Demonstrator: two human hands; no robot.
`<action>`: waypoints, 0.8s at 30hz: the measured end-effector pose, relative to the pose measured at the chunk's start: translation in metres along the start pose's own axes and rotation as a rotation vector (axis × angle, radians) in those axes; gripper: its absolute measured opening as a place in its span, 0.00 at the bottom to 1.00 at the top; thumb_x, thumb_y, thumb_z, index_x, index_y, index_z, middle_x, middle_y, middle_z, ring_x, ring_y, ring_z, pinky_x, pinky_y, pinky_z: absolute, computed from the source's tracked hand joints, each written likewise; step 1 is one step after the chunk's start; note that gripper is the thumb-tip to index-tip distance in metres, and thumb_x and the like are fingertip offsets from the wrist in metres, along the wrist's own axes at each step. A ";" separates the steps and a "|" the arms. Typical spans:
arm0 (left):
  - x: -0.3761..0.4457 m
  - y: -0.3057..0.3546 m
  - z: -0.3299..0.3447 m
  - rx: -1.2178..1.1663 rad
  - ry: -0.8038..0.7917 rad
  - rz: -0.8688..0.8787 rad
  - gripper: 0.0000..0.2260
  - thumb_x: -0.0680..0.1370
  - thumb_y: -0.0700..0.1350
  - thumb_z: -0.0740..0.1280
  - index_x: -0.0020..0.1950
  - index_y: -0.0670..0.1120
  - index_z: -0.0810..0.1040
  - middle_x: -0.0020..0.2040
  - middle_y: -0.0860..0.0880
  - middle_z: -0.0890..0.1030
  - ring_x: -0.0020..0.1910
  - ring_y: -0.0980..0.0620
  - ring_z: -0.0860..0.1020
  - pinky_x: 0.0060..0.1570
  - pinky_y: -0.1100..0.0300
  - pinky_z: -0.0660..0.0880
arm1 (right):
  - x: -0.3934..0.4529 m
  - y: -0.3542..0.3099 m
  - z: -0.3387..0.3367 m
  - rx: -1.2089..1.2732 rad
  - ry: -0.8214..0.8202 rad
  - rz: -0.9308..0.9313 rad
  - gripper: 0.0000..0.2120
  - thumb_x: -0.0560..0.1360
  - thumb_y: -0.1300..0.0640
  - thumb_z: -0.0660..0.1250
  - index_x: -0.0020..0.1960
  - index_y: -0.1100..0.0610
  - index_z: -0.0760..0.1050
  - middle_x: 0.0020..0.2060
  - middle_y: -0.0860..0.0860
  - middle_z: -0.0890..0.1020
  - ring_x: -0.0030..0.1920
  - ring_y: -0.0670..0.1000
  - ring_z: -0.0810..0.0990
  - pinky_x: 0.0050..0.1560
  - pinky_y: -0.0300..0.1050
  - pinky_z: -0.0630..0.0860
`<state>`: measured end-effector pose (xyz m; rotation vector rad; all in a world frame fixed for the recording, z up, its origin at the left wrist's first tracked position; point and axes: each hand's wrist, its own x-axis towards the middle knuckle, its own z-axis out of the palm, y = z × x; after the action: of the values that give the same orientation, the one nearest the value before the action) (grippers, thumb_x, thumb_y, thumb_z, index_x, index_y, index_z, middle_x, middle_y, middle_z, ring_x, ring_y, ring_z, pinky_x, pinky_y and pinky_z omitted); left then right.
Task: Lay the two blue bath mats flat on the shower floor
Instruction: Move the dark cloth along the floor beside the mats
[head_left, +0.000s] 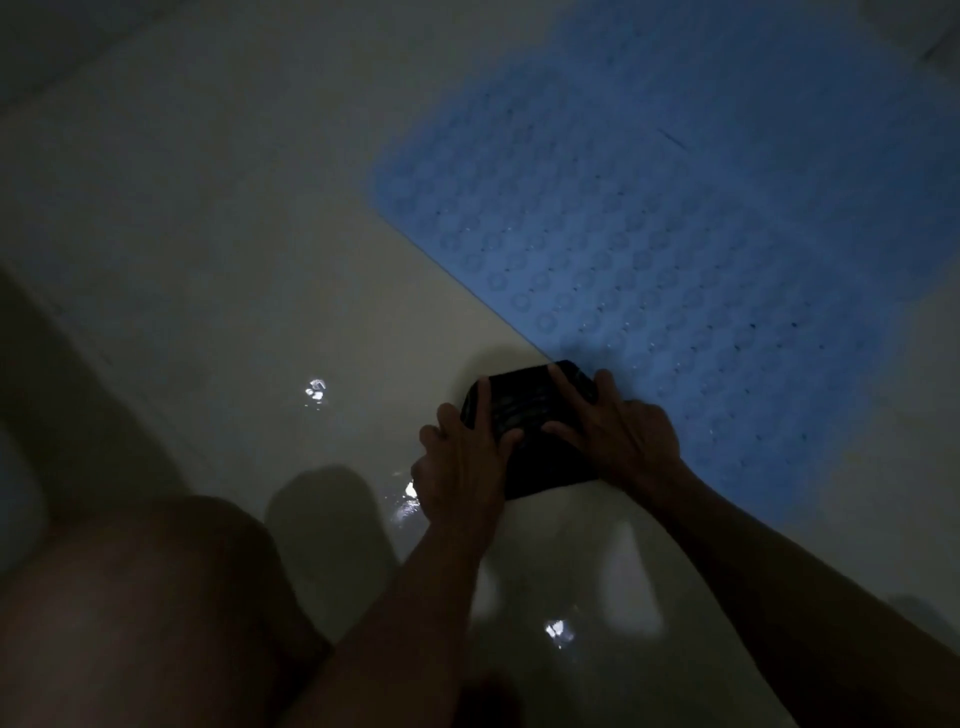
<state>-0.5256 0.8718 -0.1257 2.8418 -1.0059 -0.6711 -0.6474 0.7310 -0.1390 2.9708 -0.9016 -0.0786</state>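
One blue bath mat (701, 208) with rows of round suction cups lies flat on the pale shower floor (234, 234), filling the upper right. At its near corner a small dark folded bundle (535, 415) rests on the floor; in this dim light I cannot tell whether it is the second mat. My left hand (462, 467) presses on the bundle's left side with fingers spread. My right hand (618, 426) lies on its right side, fingers over the top edge.
The floor is wet, with bright glints of water (315, 388) left of the bundle and near my arms. My bare knee (156, 597) fills the lower left. The scene is very dark.
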 end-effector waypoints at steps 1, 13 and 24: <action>0.004 -0.003 -0.003 -0.026 -0.012 -0.025 0.32 0.81 0.67 0.50 0.82 0.59 0.43 0.68 0.44 0.64 0.60 0.42 0.70 0.47 0.50 0.74 | 0.009 -0.006 -0.003 -0.017 -0.018 -0.001 0.33 0.74 0.32 0.53 0.70 0.49 0.75 0.49 0.59 0.82 0.17 0.53 0.70 0.22 0.38 0.63; 0.045 -0.023 -0.034 -0.100 -0.055 -0.174 0.31 0.81 0.67 0.52 0.81 0.61 0.45 0.69 0.44 0.64 0.60 0.40 0.71 0.51 0.48 0.73 | 0.090 -0.032 -0.051 0.007 -0.445 0.028 0.34 0.79 0.31 0.49 0.80 0.39 0.39 0.70 0.58 0.65 0.55 0.58 0.78 0.50 0.49 0.74; 0.082 -0.046 -0.058 -0.038 0.051 -0.313 0.31 0.81 0.68 0.52 0.81 0.62 0.47 0.65 0.43 0.68 0.55 0.40 0.75 0.46 0.50 0.73 | 0.158 -0.049 -0.036 0.099 -0.426 -0.118 0.34 0.78 0.30 0.49 0.79 0.36 0.42 0.67 0.59 0.67 0.52 0.62 0.79 0.50 0.53 0.75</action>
<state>-0.4182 0.8525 -0.1133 2.9936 -0.5377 -0.6251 -0.4868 0.6849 -0.1111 3.1552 -0.7754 -0.7125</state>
